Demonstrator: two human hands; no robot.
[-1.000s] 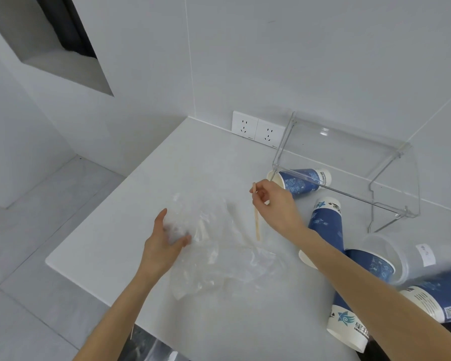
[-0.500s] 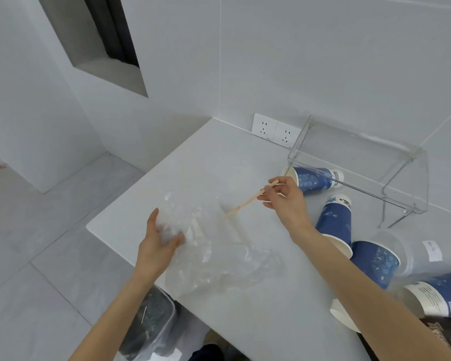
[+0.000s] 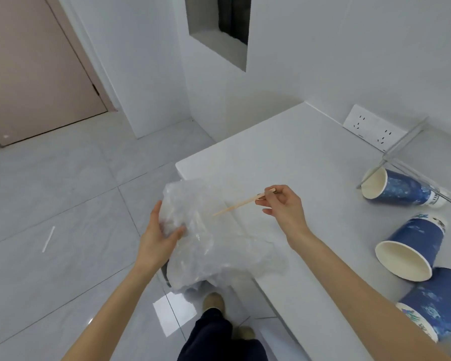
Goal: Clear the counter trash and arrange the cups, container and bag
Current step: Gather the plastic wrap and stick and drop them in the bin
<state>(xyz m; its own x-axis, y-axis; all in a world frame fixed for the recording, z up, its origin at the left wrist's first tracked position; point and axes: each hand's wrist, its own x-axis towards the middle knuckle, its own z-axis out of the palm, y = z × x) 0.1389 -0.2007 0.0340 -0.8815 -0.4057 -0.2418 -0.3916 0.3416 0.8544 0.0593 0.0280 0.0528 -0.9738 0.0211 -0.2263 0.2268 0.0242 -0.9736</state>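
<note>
My left hand (image 3: 158,239) grips a crumpled clear plastic bag (image 3: 214,246), lifted partly off the counter's left edge. Pinched in my right hand (image 3: 283,208) is a thin wooden stick (image 3: 241,203), held above the white counter (image 3: 284,149) with its tip pointing at the bag. Three blue paper cups lie tipped over on the right: one (image 3: 396,188) by the clear acrylic stand, one (image 3: 414,246) below it, one (image 3: 438,306) at the lower right.
A clear acrylic stand (image 3: 412,142) sits against the wall beside a double wall socket (image 3: 370,127). A white straw (image 3: 48,238) lies on the grey tiled floor. A dark bin is mostly hidden behind the bag. My feet show below the counter edge.
The view has swung left toward the floor and door. My left hand has pulled the bag up and over the counter edge. My right hand keeps the stick, tilted toward the bag.
</note>
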